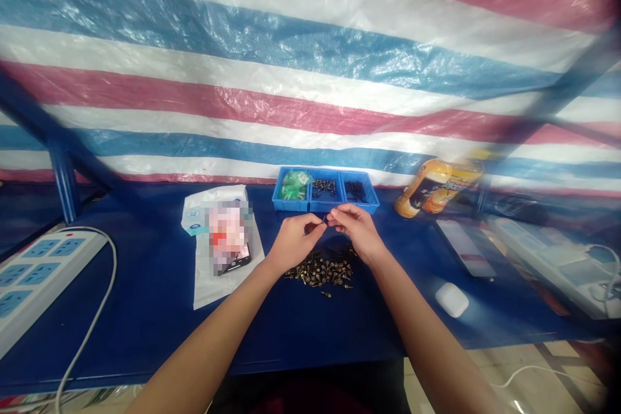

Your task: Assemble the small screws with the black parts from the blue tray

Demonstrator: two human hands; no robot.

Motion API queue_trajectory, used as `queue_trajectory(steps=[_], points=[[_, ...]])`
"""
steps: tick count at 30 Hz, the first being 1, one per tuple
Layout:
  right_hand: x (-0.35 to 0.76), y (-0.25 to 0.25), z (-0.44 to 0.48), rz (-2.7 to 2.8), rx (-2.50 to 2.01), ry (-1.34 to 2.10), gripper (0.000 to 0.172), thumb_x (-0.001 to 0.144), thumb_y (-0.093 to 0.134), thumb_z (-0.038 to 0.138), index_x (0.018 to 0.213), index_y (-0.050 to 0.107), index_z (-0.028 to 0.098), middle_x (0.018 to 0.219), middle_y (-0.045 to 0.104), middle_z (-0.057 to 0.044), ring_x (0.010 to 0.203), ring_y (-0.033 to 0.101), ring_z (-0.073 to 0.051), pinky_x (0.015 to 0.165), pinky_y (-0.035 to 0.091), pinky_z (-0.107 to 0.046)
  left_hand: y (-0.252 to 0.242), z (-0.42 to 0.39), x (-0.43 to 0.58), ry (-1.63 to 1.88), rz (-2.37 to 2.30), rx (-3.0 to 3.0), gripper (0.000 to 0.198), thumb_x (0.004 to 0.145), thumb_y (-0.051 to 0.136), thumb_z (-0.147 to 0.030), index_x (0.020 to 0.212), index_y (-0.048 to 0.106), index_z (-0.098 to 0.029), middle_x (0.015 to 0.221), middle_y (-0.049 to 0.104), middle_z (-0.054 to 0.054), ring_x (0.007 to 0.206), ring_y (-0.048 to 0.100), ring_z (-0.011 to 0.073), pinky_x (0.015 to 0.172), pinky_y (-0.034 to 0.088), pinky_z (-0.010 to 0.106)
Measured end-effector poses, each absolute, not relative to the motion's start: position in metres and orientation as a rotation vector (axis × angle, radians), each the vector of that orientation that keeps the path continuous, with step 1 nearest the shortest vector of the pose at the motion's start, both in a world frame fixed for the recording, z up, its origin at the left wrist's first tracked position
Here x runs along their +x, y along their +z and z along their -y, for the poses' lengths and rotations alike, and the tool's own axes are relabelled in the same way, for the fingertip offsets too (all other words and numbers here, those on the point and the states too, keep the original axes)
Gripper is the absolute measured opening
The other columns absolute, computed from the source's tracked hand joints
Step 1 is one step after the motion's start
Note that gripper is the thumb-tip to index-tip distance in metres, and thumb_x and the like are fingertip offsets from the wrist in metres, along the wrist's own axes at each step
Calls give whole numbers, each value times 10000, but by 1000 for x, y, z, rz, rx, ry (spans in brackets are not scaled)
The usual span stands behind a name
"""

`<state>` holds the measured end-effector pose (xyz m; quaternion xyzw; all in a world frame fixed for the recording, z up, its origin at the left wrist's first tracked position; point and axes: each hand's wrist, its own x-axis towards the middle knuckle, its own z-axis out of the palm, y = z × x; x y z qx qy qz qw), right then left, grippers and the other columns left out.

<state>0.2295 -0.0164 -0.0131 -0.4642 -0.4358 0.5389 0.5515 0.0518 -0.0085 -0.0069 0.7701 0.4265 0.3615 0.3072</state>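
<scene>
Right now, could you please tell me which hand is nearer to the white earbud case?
Right. The right hand is forward and left of the white earbud case; the left hand is farther left, past the right hand.

We can read no word or number here. The lettering (429,193) on the two yellow-orange bottles (431,171) at the far right is too blurred for us, and the blue prints (193,214) on the white packet (206,284) at left are too small.
</scene>
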Motion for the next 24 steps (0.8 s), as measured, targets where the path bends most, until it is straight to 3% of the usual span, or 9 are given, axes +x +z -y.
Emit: queue_trajectory(steps=[3,8,12,19,21,24], points=[[230,-15,15,1003,-1082,1252,293,708,807,425,878,709,208,804,710,-23,673,600,-129,655,446,-277,-8,7,50,979,-1147,2030,202,911,563,-327,828,708,-213,772,695,-29,690,590,124,660,411,244],[230,-19,13,1026,-1119,1258,347,696,810,424,964,744,213,835,708,-28,672,576,-124,655,449,-283,-8,5,49,995,-1166,2025,210,910,555,-341,821,695,-211,770,691,-26,693,596,130,684,423,248],[228,-19,12,1061,-1145,1247,350,760,736,529,809,699,184,735,672,-25,626,561,-124,615,428,-280,-10,2,46,1009,-1222,2004,214,907,552,-351,817,684,-209,755,685,-26,696,600,134,692,427,248],[228,-18,11,1084,-1307,1197,547,813,612,654,542,452,206,466,479,21,465,460,-116,518,341,-284,-9,0,43,1016,-1256,1983,243,904,541,-393,841,690,-213,809,715,-6,735,631,159,705,447,262],[231,-18,10,1022,-1302,1167,554,799,610,676,553,428,215,453,454,32,449,453,-115,499,328,-282,-10,-1,42,1012,-1254,1981,246,905,543,-396,831,689,-211,804,714,-7,739,636,159,707,452,264],[236,-17,8,809,-1234,1093,495,770,622,705,751,507,224,580,568,29,463,502,-116,469,328,-266,-12,-2,41,1008,-1262,1990,257,906,544,-402,814,687,-209,781,709,-7,720,632,160,693,450,265]])
